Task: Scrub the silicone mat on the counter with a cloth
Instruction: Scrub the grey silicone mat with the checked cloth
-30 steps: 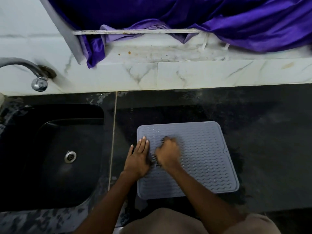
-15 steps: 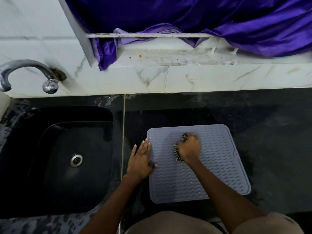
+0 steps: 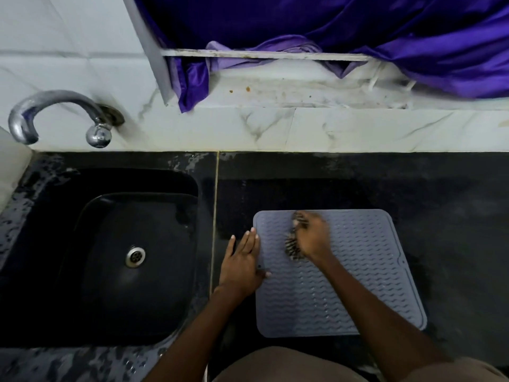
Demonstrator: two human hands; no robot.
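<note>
A grey silicone mat [image 3: 358,277] with a wavy ribbed surface lies flat on the black counter [image 3: 440,216]. My right hand [image 3: 312,235] is on the mat's far left part and grips a bunched dark striped cloth [image 3: 293,248], which it presses onto the mat. The hand and cloth are blurred. Most of the cloth is hidden under the fingers. My left hand [image 3: 242,260] lies flat with straight fingers on the mat's left edge, thumb on the mat and fingers partly on the counter.
A black sink [image 3: 82,244] with a metal drain [image 3: 135,256] sits left of the mat. A chrome tap [image 3: 55,111] juts from the white tiled wall. Purple fabric [image 3: 358,28] hangs over the ledge behind the counter.
My right hand with the cloth has slid from the mat's middle left toward its far edge. My left hand has shifted left to the mat's edge. The camera has panned left.
</note>
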